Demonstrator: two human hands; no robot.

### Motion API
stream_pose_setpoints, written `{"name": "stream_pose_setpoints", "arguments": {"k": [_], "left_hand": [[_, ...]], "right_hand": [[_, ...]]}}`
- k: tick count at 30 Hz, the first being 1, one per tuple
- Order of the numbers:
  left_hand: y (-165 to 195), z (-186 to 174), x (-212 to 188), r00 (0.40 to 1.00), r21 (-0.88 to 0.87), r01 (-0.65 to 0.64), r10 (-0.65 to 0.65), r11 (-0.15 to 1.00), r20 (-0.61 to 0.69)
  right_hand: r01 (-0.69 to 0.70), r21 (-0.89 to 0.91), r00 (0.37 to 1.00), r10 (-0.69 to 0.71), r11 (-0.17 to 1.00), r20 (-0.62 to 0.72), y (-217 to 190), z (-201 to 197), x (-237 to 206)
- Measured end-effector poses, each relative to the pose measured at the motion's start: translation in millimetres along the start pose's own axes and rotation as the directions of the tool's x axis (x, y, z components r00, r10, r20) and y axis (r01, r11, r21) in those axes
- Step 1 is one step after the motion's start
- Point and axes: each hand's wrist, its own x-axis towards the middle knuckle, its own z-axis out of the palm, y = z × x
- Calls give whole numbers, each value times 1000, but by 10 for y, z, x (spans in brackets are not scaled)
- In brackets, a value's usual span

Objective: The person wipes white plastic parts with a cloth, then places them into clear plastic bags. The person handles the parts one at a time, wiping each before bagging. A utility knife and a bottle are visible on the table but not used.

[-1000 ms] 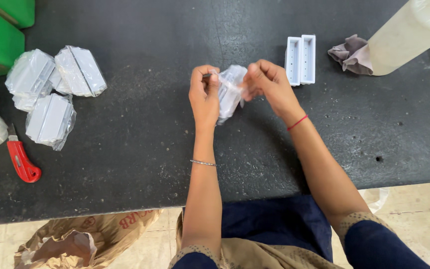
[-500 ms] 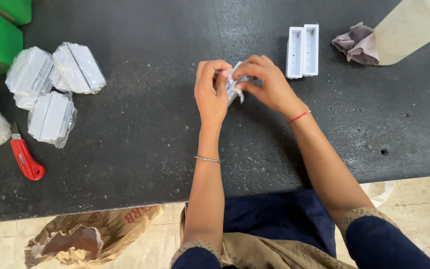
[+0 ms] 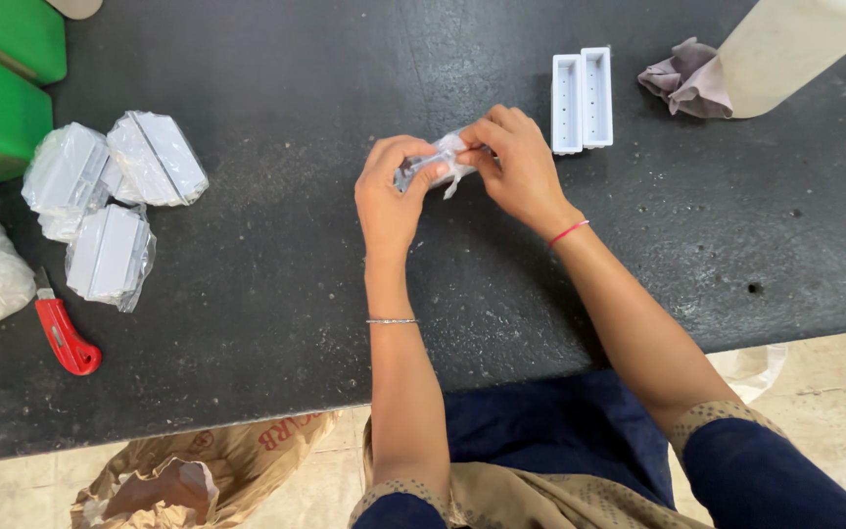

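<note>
Head view looks down on my two hands meeting over the middle of the black table (image 3: 247,323). My left hand (image 3: 392,201) and my right hand (image 3: 521,171) both pinch the same crumpled clear plastic wrapper (image 3: 435,167), fingers closed on it from either side, thumbs pressing in on top. The wrapper is held just above the table, bunched small between my fingertips; I cannot tell whether any part is left inside it.

Just beyond my right hand, near but apart from it, lie two white trough-shaped plastic parts (image 3: 582,98), side by side, open faces up and bare of wrapping. Well off to my left sit three wrapped white parts (image 3: 110,201) in clear bags, touching one another, with a red utility knife (image 3: 66,338) near them by the table edge. A grey cloth (image 3: 687,80) lies beyond the bare parts at the far right, and a brown paper sack (image 3: 188,480) stands open on the floor under the table edge.

I judge that I am at the stage of crushing spent wrapping into a wad. As I read it, the following move calls for one hand to keep the wad clamped tight so it does not spring open, while the other lets go.
</note>
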Motion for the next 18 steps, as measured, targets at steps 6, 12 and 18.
{"name": "stream_pose_setpoints", "arguments": {"k": [6, 12, 18], "left_hand": [[-154, 76, -49, 999, 74, 45, -44, 996, -22], [-515, 63, -35, 958, -218, 125, -175, 968, -228], [-588, 28, -37, 947, -511, 219, -306, 831, -93]], "right_hand": [[13, 32, 998, -11, 999, -61, 94, 80, -54], [-185, 293, 964, 232, 938, -133, 472, 37, -54], [-225, 363, 945, 293, 904, -142, 488, -60, -21]]}}
